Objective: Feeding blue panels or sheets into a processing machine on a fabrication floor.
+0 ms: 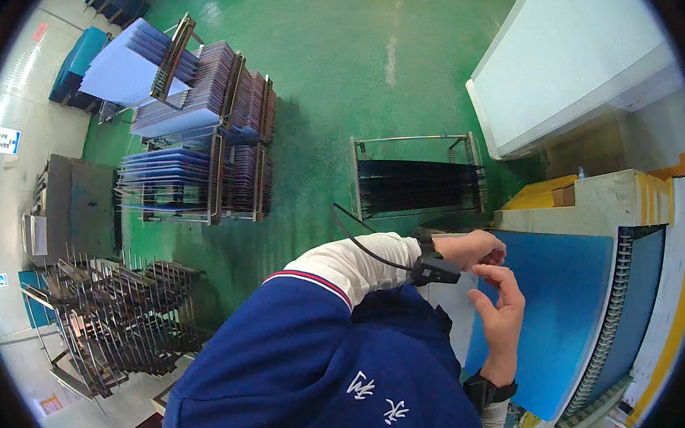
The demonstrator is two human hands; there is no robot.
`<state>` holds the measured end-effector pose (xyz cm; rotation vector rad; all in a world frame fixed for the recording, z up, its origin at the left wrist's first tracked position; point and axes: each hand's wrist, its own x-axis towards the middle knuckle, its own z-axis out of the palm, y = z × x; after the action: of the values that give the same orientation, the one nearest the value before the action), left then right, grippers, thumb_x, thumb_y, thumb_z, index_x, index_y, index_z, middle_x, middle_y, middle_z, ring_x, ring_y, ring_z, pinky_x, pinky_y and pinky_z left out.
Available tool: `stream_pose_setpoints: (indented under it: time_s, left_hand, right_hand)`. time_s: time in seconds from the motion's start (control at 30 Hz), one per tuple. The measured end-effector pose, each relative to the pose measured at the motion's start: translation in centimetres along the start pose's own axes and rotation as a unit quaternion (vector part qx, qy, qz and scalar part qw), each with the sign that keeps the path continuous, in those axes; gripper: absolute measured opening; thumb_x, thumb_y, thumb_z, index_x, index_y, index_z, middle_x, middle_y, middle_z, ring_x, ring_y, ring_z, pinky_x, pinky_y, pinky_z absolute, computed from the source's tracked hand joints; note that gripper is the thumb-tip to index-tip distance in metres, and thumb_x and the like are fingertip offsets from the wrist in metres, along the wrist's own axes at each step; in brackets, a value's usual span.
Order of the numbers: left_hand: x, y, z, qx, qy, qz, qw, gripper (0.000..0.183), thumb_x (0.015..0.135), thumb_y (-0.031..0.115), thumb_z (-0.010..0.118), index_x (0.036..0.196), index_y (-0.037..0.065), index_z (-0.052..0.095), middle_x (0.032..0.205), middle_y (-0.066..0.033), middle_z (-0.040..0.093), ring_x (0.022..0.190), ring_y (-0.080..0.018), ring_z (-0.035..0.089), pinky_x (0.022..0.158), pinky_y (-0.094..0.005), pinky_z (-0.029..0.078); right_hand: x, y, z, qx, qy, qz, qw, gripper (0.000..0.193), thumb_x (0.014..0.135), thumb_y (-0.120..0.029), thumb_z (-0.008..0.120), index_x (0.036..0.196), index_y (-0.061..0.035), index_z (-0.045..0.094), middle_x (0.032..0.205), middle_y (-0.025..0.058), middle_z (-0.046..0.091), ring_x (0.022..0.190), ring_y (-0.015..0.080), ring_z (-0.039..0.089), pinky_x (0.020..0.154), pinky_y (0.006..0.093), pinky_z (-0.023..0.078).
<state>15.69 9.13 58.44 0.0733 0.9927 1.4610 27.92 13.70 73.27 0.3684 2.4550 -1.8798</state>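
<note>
My left arm, in a white sleeve, reaches across in front of my body to the right. My left hand hovers by the upper left corner of a large flat blue panel. Its fingers are curled in; whatever they may hold is hidden. Just below it, over the panel's left part, is my right hand, thumb and fingers bent but apart, with nothing seen between them. A black device with a cable is strapped to my left wrist, and a black band circles the right. A pale surface shows beside the panel.
A spring-like row of slots edges the panel at right. Ahead stands a low metal rack of dark sheets. Racks of blue and reddish panels fill the left; empty metal racks stand nearer. A large white cabinet is far right.
</note>
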Motion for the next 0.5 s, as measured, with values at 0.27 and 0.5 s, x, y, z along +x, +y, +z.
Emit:
stream_pose_setpoints:
  time_s: [0.27,0.5]
  left_hand:
    - [-0.5,-1.1,-0.1,0.31,-0.091,0.31,0.894,0.025,0.09,0.02,0.053,0.098,-0.003,0.061,0.094,-0.0097,0.065,0.084,-0.0175,0.06,0.077,-0.0325,0.05]
    - [-1.0,-0.2,2.1,0.189,-0.05,0.185,0.963,0.026,0.093,0.022,0.053,0.095,-0.002,0.063,0.09,-0.0085,0.066,0.081,-0.0189,0.062,0.078,-0.032,0.05]
  right_hand:
    - [0.1,-2.6,0.6,-0.189,-0.067,-0.147,0.969,0.055,0.063,-0.011,0.078,0.115,-0.0065,0.062,0.125,0.0104,0.058,0.122,0.0321,0.049,0.105,0.0425,0.036]
    - [-0.8,-2.7,0.3,-0.236,-0.09,-0.171,0.952,0.064,0.062,-0.013,0.08,0.122,-0.008,0.058,0.129,0.0106,0.055,0.125,0.0325,0.047,0.105,0.0427,0.033]
